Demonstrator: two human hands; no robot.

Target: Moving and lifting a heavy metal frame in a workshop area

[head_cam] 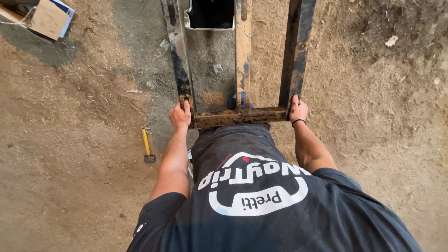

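Dark shirt [261,205] filled the lower frame, while left hand [180,115] and right hand [297,109] each clenched the rusty metal frame [238,115] at center, a yellow-handled hammer [147,148] lying left.

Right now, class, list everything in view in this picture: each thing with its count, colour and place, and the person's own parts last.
metal frame: one, rusty brown and black, centre, running up from the hands
pale metal channel: one, whitish, top centre, lying in the frame
hammer: one, yellow handle with dark head, on the ground left of the left forearm
cardboard box: one, tan with a blue edge, top left corner
ground: sandy brown, strewn with sawdust and small scraps
T-shirt: one, dark with white print, bottom centre
wristband: one, black, on the right wrist
left hand: gripping the frame's near left corner
right hand: gripping the frame's near right corner
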